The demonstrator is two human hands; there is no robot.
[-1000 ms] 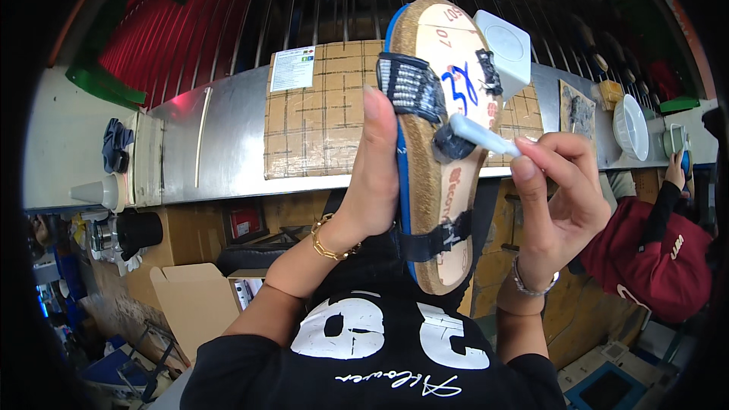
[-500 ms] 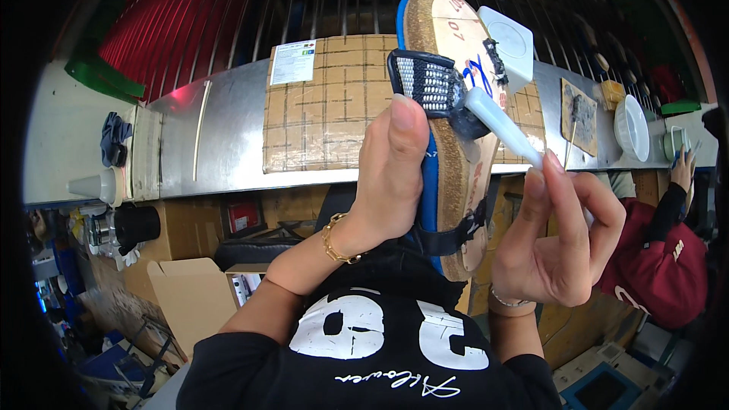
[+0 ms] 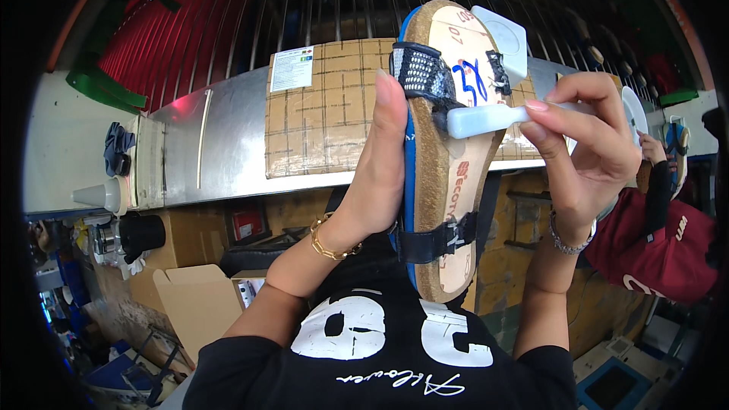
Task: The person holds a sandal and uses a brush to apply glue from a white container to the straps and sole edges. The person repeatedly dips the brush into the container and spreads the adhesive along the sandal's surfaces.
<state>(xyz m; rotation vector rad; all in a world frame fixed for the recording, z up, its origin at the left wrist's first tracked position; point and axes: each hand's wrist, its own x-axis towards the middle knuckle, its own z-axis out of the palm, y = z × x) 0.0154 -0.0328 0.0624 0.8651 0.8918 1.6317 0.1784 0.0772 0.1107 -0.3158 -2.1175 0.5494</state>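
My left hand [image 3: 377, 176] holds a sandal [image 3: 446, 205] upright by its blue-soled edge, thumb along the side. The sandal has a cork-coloured footbed with blue pen marks, a black woven front strap and a black heel strap. My right hand [image 3: 586, 144] pinches the handle of a pale plastic brush [image 3: 486, 118], which lies level with its head against the footbed just under the front strap. A white square tag [image 3: 503, 36] sticks out by the sandal's toe.
Behind the sandal a taped cardboard parcel [image 3: 326, 125] rests on a long metal shelf [image 3: 199, 153] below a wire rack. An open carton [image 3: 190, 300] is at lower left and a white cone [image 3: 102, 196] at far left. A person in a red top [image 3: 659, 254] is at right.
The sandal has turned, showing more of its footbed. My right hand rose and swung the brush from a downward slant to level, its head now under the front strap.
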